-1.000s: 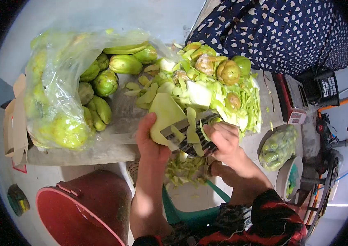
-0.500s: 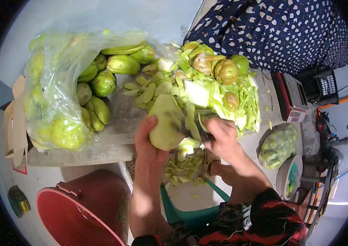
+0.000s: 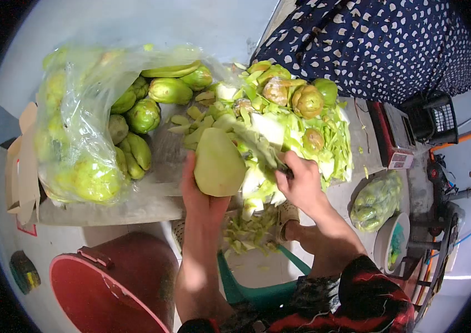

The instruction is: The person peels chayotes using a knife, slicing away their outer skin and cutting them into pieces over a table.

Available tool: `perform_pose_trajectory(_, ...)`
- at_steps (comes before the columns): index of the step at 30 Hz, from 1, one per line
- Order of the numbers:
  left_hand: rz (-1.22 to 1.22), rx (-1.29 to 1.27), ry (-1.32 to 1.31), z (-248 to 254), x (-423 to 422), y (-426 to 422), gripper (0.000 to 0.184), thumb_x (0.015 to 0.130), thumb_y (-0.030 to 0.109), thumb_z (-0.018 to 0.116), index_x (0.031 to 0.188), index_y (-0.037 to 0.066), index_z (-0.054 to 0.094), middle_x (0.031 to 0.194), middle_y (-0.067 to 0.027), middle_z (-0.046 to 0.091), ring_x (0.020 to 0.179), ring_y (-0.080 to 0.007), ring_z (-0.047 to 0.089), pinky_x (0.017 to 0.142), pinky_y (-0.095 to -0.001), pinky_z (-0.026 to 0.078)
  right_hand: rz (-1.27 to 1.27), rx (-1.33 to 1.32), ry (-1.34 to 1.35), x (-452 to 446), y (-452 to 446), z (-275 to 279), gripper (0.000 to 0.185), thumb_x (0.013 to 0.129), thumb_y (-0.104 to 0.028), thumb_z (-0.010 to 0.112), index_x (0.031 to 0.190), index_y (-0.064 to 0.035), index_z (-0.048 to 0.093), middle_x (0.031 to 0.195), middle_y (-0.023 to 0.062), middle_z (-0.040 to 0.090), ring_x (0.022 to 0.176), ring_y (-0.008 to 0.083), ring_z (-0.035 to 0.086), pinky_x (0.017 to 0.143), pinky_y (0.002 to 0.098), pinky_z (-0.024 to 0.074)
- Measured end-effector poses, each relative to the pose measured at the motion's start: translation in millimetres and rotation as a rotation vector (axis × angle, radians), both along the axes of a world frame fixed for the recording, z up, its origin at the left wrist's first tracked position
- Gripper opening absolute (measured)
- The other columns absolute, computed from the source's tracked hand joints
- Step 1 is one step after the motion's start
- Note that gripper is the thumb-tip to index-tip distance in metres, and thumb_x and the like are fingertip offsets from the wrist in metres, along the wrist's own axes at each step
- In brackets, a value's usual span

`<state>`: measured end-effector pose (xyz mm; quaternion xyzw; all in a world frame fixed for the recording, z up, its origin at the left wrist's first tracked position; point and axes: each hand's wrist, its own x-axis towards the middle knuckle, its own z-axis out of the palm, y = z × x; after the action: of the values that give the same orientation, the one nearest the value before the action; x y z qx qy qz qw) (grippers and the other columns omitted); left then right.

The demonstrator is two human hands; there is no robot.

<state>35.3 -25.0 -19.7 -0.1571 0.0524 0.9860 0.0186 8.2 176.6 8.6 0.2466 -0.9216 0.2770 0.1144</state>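
A peeled, pale green chayote (image 3: pixel 220 165) rests in my left hand (image 3: pixel 201 191), whose fingers wrap its lower left side. My right hand (image 3: pixel 302 180) is closed round the dark handle of a knife (image 3: pixel 266 152). The blade, a little blurred, points up and left over the peelings, just right of the chayote and apart from it. Behind lies a heap of green peelings (image 3: pixel 324 147) on the bench, with several browned chayotes (image 3: pixel 307 101) on top. Unpeeled chayotes (image 3: pixel 144 115) spill from the mouth of a clear plastic bag (image 3: pixel 83 133) at the left.
A red bin (image 3: pixel 135 266) stands on the floor at lower left. More peelings (image 3: pixel 252 230) lie below the bench edge (image 3: pixel 108 213). At right are a red scale (image 3: pixel 394 133), a filled plastic bag (image 3: pixel 377 201) and a white bucket (image 3: pixel 385 244). Dark patterned cloth (image 3: pixel 369 44) hangs behind.
The knife has swung away from the chayote, its blade now over the peelings. The chayote has turned in my left hand, its broad end down and its smooth side facing me.
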Motion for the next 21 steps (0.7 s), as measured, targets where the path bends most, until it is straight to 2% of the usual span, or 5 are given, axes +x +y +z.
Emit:
perform_pose_trajectory(2, 0.027, -0.043, 0.005, -6.4, -4.7, 0.3, 0.052, 0.095, 0.04, 0.046, 0.131, 0.003, 0.05, 0.123, -0.016, 0.059, 0.113, -0.0296, 0.058, 0.097, -0.0464, 0.047, 0.175, 0.012, 0.168, 3.1, 2.9, -3.3, 0.038, 0.058, -0.01, 0.073, 0.091, -0.0038, 0.054, 0.072, 0.0131, 0.056, 0.062, 0.0321, 0.059, 0.052, 0.0389, 0.0469)
perform_pose_trajectory(9, -0.054, -0.062, 0.177, 3.5, 1.4, 8.5, 0.053, 0.095, 0.044, 0.047, 0.129, 0.003, 0.051, 0.118, -0.0138, 0.062, 0.109, -0.0264, 0.06, 0.096, -0.0423, 0.049, 0.337, 0.115, 0.459, 8.4, -5.7, 2.8, 0.027, 0.068, -0.009, 0.06, 0.092, 0.0022, 0.058, 0.064, 0.0058, 0.044, 0.053, 0.0203, 0.051, 0.044, 0.0333, 0.0384)
perform_pose_trajectory(16, -0.045, -0.034, 0.089, -3.8, -0.9, 14.3, 0.054, 0.092, 0.043, 0.052, 0.129, 0.003, 0.05, 0.119, -0.0137, 0.061, 0.109, -0.0273, 0.061, 0.092, -0.0424, 0.052, 0.293, 0.091, 0.454, 9.2, -9.0, 2.7, 0.025, 0.067, -0.007, 0.061, 0.09, 0.0008, 0.056, 0.064, 0.0074, 0.045, 0.053, 0.023, 0.052, 0.045, 0.0352, 0.0401)
perform_pose_trajectory(18, 0.038, -0.177, -0.061, -4.9, -1.5, 14.6, 0.058, 0.091, 0.045, 0.05, 0.132, 0.003, 0.049, 0.124, -0.0153, 0.059, 0.113, -0.0321, 0.057, 0.1, -0.0445, 0.046, 0.197, 0.069, 0.237, 6.9, -4.9, -1.1, 0.028, 0.063, -0.006, 0.066, 0.088, -0.0019, 0.054, 0.067, 0.0106, 0.051, 0.057, 0.0295, 0.056, 0.049, 0.0392, 0.0443)
perform_pose_trajectory(21, -0.027, -0.215, 0.11, -5.6, 3.0, 5.1, 0.058, 0.09, 0.043, 0.05, 0.132, 0.003, 0.048, 0.124, -0.0146, 0.058, 0.113, -0.0316, 0.057, 0.099, -0.0445, 0.046, 0.14, 0.017, 0.157, 0.1, 0.1, -6.0, 0.034, 0.059, -0.003, 0.068, 0.09, -0.0014, 0.055, 0.068, 0.0126, 0.055, 0.057, 0.0327, 0.057, 0.052, 0.0399, 0.0459)
